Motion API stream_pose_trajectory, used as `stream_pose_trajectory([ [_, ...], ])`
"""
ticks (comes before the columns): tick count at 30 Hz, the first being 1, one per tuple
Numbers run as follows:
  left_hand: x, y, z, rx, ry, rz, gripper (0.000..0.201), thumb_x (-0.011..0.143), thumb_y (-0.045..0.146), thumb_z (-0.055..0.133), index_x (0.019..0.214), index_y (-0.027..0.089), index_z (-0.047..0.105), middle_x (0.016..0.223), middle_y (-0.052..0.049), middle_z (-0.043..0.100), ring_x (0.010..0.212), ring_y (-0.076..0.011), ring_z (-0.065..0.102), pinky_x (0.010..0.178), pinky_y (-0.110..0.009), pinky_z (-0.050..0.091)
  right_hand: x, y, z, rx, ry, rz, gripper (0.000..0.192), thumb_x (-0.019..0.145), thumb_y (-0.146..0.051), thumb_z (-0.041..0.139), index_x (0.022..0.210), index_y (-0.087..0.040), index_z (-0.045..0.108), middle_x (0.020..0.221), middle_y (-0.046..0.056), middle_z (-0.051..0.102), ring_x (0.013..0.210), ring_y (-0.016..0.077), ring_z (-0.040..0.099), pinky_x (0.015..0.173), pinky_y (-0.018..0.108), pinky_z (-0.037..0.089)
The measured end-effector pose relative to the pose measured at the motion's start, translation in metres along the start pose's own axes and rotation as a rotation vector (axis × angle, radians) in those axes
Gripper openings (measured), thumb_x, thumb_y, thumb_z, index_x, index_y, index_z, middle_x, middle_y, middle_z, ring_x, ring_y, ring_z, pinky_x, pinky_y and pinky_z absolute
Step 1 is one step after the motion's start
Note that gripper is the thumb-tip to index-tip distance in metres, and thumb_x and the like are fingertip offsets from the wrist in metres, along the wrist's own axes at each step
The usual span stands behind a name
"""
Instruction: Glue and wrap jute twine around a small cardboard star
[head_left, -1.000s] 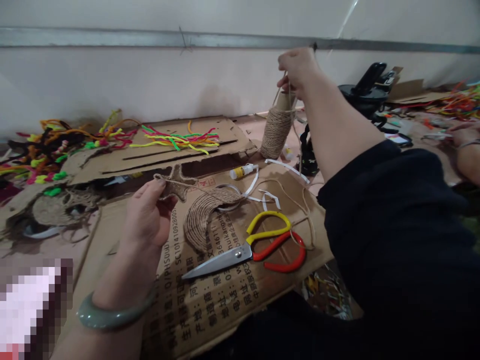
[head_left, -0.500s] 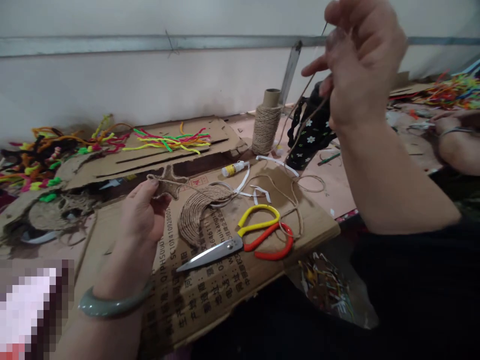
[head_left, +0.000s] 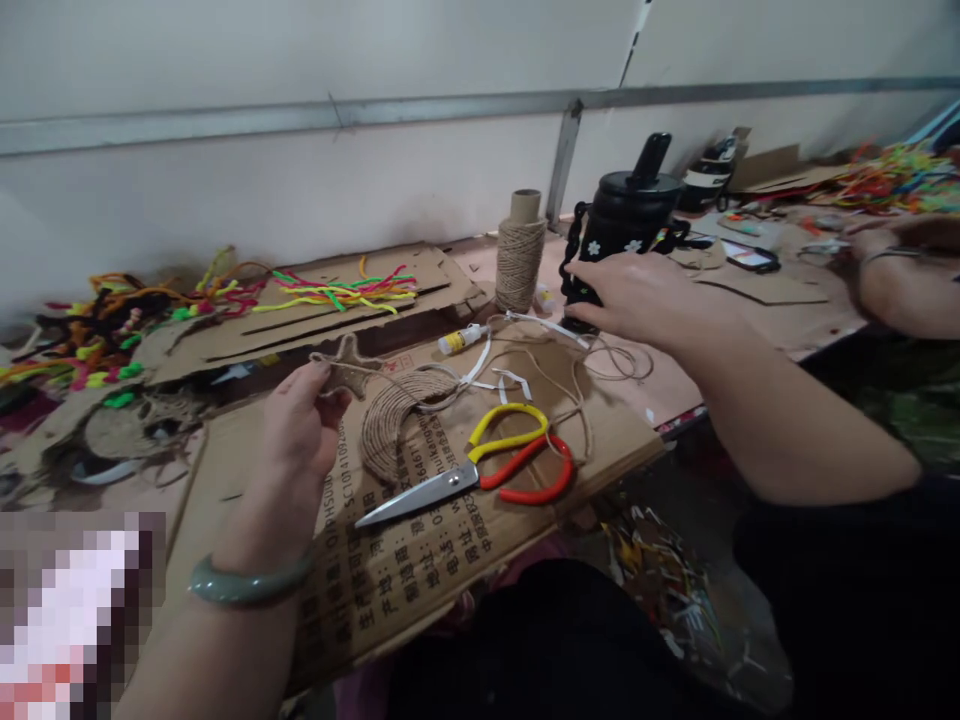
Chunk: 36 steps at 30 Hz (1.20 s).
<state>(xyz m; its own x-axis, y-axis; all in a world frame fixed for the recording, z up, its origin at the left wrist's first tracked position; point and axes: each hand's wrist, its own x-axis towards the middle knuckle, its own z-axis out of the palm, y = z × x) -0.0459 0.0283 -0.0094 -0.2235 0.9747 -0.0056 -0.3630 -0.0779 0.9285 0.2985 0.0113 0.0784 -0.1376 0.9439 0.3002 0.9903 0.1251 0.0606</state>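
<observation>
Between the thumb and fingers of my left hand (head_left: 304,420) is a star (head_left: 351,368) wrapped in brown twine, with a strand looped at its edge. My right hand (head_left: 626,295) reaches in front of a black flowered tumbler (head_left: 636,215), fingers stretched and apart; whether it touches the tumbler is unclear. Just left of it stands a spool of twine (head_left: 520,260). A curved twine-covered piece (head_left: 390,425) lies on the cardboard (head_left: 420,600). Scissors (head_left: 465,478) with one yellow and one red handle rest partly open in front of it. Loose twine (head_left: 574,395) curls near the scissors' handles.
A small glue bottle (head_left: 461,338) and white strips (head_left: 514,382) lie behind the scissors. Bright pipe cleaners (head_left: 345,288) sit on cardboard at the back left. Another person's hand (head_left: 900,270) and a phone (head_left: 750,257) are at the right. Scraps (head_left: 667,580) lie below the table edge.
My right hand has come down from high up, where it was pulling twine, to the front of the tumbler. The left hand still holds the star. The view has shifted slightly.
</observation>
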Motion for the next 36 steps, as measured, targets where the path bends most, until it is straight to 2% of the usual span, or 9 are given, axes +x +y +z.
stream_pose_trajectory([
  [2,-0.004,0.0,0.003,-0.027,0.001,-0.03,0.017,0.059,0.022,0.071,0.073,0.016,0.063,0.068,0.002,0.064,0.06,-0.008,0.054,0.054,-0.019,0.043,0.004,-0.025,0.008,0.155,0.048,-0.035,0.039,0.083,-0.037,0.053,0.115,-0.017,0.06,0.106,0.013,0.068,0.095,0.028,0.063,0.079,0.042,0.047],
  [4,-0.01,0.002,0.007,-0.033,-0.016,-0.05,0.017,0.057,0.021,0.074,0.07,0.015,0.064,0.07,0.002,0.064,0.062,-0.0085,0.055,0.054,-0.019,0.044,0.008,-0.06,0.015,0.486,0.064,-0.113,0.033,0.083,-0.036,0.053,0.108,-0.016,0.063,0.1,0.008,0.07,0.088,0.021,0.064,0.077,0.034,0.047],
  [8,-0.021,0.006,0.017,-0.043,-0.063,-0.045,0.017,0.052,0.017,0.078,0.06,0.018,0.063,0.061,0.004,0.059,0.054,-0.0052,0.05,0.049,-0.016,0.041,0.017,-0.128,0.035,0.966,-0.122,-0.242,0.029,0.081,-0.037,0.055,0.094,-0.013,0.066,0.087,0.006,0.07,0.076,0.0146,0.061,0.069,0.028,0.045],
  [11,-0.025,0.007,0.021,-0.043,-0.057,-0.044,0.018,0.051,0.02,0.08,0.061,0.016,0.066,0.062,0.004,0.06,0.056,-0.0055,0.052,0.052,-0.015,0.042,0.021,-0.154,0.051,1.194,-0.265,-0.258,0.031,0.079,-0.04,0.056,0.091,-0.012,0.064,0.083,0.005,0.067,0.072,0.012,0.057,0.065,0.026,0.043],
  [17,-0.028,0.001,0.021,0.053,-0.107,-0.053,0.015,0.058,0.023,0.078,0.063,0.014,0.067,0.061,0.002,0.062,0.059,-0.0071,0.054,0.06,-0.018,0.043,0.017,-0.153,0.062,1.37,-0.299,-0.246,0.024,0.077,-0.034,0.055,0.086,-0.013,0.059,0.076,0.002,0.06,0.068,0.0101,0.051,0.064,0.026,0.042],
  [26,-0.036,-0.006,0.026,0.135,-0.119,-0.134,0.014,0.06,0.023,0.078,0.064,0.015,0.067,0.063,0.001,0.064,0.06,-0.0075,0.054,0.063,-0.019,0.043,0.011,-0.144,0.062,1.394,-0.323,-0.186,0.019,0.078,-0.031,0.053,0.085,-0.014,0.058,0.072,0.0,0.058,0.066,0.0098,0.051,0.062,0.026,0.043],
  [31,-0.038,-0.005,0.028,0.089,-0.042,-0.08,0.013,0.059,0.021,0.077,0.062,0.015,0.066,0.061,0.002,0.063,0.059,-0.0075,0.054,0.061,-0.019,0.043,0.004,-0.146,0.066,1.382,-0.197,-0.077,0.026,0.075,-0.032,0.06,0.095,-0.018,0.052,0.084,0.001,0.059,0.076,0.0118,0.055,0.065,0.026,0.045],
  [33,-0.036,-0.004,0.028,0.048,0.018,-0.016,0.012,0.059,0.02,0.076,0.061,0.016,0.065,0.06,0.003,0.062,0.058,-0.0075,0.054,0.06,-0.02,0.043,0.001,-0.15,0.07,1.453,-0.294,-0.023,0.036,0.074,-0.036,0.062,0.103,-0.019,0.048,0.084,0.0,0.058,0.073,0.0113,0.055,0.063,0.026,0.045],
  [36,-0.034,-0.003,0.027,0.03,0.074,0.049,0.013,0.058,0.02,0.076,0.062,0.017,0.064,0.061,0.003,0.061,0.059,-0.0078,0.054,0.061,-0.02,0.043,-0.001,-0.156,0.077,1.605,-0.588,-0.017,0.055,0.073,-0.038,0.066,0.119,-0.021,0.041,0.085,0.001,0.059,0.071,0.0105,0.055,0.062,0.025,0.045],
])
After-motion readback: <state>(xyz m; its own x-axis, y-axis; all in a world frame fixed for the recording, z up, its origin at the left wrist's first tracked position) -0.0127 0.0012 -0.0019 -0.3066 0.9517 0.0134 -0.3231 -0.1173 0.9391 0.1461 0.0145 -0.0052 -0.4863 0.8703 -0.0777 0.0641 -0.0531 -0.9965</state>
